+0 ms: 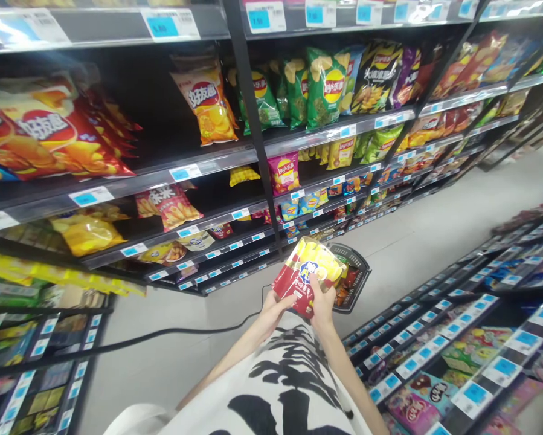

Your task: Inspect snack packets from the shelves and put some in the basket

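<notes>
A red and yellow snack bag (301,266) is held up in front of my body, tilted, with its printed front facing me. My left hand (278,305) grips its lower left edge, thumb across the front. On the lower right side my right hand (322,299) has hold of it too, thumb pressed on the printed face. The fingers behind the bag are hidden. Just beyond, partly covered by the bag and my right hand, is a black shopping basket (364,266) with several packets inside.
Shelves of chip bags (328,87) run along the left and ahead. A lower shelf unit (411,362) with boxed sweets stands at the right, another rack (40,344) at the lower left. A black cable or strap (176,330) crosses above the grey floor (162,368).
</notes>
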